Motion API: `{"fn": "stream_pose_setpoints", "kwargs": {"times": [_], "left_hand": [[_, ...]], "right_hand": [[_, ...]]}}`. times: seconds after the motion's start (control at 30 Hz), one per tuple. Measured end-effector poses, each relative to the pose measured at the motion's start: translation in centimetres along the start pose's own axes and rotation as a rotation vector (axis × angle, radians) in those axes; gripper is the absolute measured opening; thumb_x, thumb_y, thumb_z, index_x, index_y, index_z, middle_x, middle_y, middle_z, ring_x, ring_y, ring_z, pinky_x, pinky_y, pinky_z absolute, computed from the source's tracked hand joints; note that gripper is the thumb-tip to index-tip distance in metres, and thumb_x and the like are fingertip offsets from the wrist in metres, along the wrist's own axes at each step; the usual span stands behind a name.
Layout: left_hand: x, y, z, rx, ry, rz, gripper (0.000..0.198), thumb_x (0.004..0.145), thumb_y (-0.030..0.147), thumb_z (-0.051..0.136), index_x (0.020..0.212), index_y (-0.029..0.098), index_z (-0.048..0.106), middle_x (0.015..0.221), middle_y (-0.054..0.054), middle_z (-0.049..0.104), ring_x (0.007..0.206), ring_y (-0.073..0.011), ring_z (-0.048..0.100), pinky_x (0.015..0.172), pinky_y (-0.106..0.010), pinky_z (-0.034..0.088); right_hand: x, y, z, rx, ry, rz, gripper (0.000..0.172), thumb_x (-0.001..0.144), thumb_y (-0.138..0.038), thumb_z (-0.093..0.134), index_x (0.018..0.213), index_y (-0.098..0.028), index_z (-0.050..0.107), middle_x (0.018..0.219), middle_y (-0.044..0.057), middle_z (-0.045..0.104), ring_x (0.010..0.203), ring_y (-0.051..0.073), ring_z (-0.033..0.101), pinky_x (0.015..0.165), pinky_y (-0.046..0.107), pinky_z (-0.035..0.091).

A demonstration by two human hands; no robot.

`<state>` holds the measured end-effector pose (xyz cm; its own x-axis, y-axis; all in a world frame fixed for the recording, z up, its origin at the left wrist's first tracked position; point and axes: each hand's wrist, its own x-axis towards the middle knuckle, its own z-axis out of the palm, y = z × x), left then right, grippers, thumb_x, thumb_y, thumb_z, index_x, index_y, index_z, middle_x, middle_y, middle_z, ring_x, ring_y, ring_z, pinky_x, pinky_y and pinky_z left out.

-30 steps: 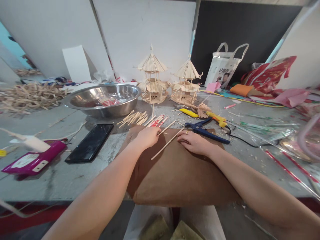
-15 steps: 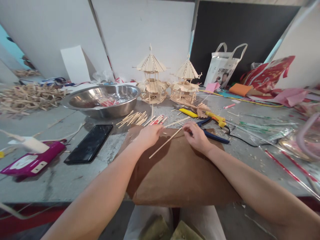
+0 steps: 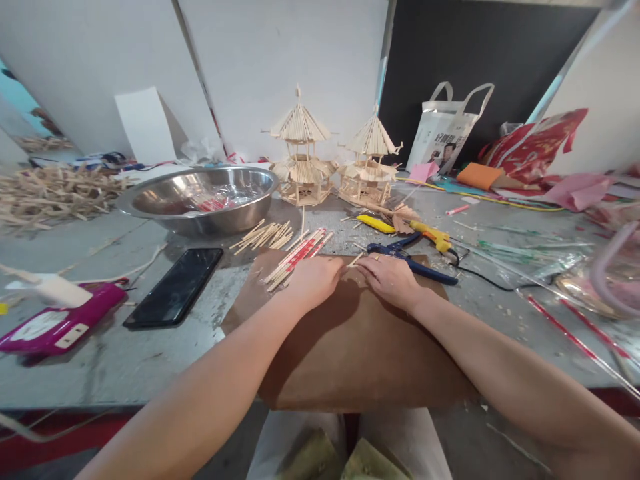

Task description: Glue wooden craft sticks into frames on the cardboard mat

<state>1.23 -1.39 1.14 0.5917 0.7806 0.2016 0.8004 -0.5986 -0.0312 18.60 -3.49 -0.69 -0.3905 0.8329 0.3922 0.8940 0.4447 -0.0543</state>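
Note:
My left hand [image 3: 320, 279] rests on the brown board [image 3: 370, 353], its fingers curled down and closed. Whatever its fingertips hold is hidden. Close by on the right, my right hand [image 3: 391, 277] has its fingers pressed together, a ring on one of them. A thin wooden stick [image 3: 355, 259] shows briefly between the two hands, at the right fingertips; most of it is covered. Beside my left hand lie red-and-white paper-wrapped sticks [image 3: 306, 248], mixed with bare ones. Loose wooden sticks [image 3: 265, 236] form a pile behind the board.
Two stick-built pagodas [image 3: 301, 157] stand at the back, near a steel basin [image 3: 235, 217]. Blue-handled pliers [image 3: 425, 269], a yellow glue gun [image 3: 433, 235] and a yellow cutter [image 3: 376, 224] lie right of centre. A phone [image 3: 175, 287] and a purple power strip [image 3: 65, 320] are left.
My hands have come closer together, the left one moving right. The long stick that slanted across the board from my right hand no longer shows there. More of the red-wrapped sticks is uncovered.

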Motion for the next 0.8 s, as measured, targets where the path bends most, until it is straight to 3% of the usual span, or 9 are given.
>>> {"fn": "stream_pose_setpoints", "kwargs": {"times": [0.13,0.3,0.4,0.6,0.8], "left_hand": [[0.0,0.7,0.3,0.006,-0.035,0.066,0.028,0.083,0.026,0.029,0.084,0.016,0.055,0.08,-0.007,0.061,0.075,-0.0176,0.057,0.063,-0.026,0.039],[0.0,1.2,0.8,-0.003,-0.062,-0.028,0.026,0.081,0.022,0.03,0.086,0.017,0.055,0.082,-0.007,0.061,0.074,-0.0179,0.057,0.063,-0.028,0.04],[-0.1,1.2,0.7,-0.005,-0.048,-0.045,0.026,0.081,0.023,0.03,0.083,0.017,0.055,0.08,-0.007,0.061,0.072,-0.0183,0.057,0.061,-0.028,0.039],[-0.4,0.1,-0.4,-0.256,-0.029,0.257,0.031,0.084,0.031,0.029,0.072,0.018,0.054,0.071,-0.001,0.059,0.069,-0.0114,0.052,0.062,-0.02,0.035],[-0.2,-0.3,-0.3,-0.354,0.01,0.288,0.031,0.084,0.03,0.029,0.071,0.017,0.054,0.069,0.001,0.056,0.065,-0.009,0.049,0.06,-0.018,0.034]], "right_hand": [[-0.2,-0.6,-0.1,-0.03,-0.071,0.028,0.035,0.086,-0.034,0.026,0.091,-0.022,0.058,0.084,0.004,0.062,0.076,0.015,0.056,0.058,0.023,0.034],[-0.1,-1.3,-0.1,-0.075,-0.151,0.104,0.036,0.086,-0.033,0.023,0.09,-0.021,0.058,0.084,0.006,0.063,0.073,0.016,0.057,0.054,0.024,0.035],[-0.1,-1.2,0.0,-0.055,-0.125,0.123,0.037,0.086,-0.033,0.024,0.088,-0.02,0.058,0.083,0.007,0.063,0.072,0.017,0.057,0.055,0.024,0.036],[-0.5,0.5,-0.3,0.441,-0.07,-0.143,0.027,0.083,-0.03,0.034,0.086,-0.017,0.058,0.074,0.003,0.061,0.067,0.01,0.053,0.061,0.019,0.037],[-0.2,0.5,-0.3,0.6,-0.048,-0.082,0.026,0.081,-0.031,0.038,0.079,-0.015,0.058,0.065,0.0,0.056,0.059,0.009,0.048,0.056,0.019,0.036]]}}
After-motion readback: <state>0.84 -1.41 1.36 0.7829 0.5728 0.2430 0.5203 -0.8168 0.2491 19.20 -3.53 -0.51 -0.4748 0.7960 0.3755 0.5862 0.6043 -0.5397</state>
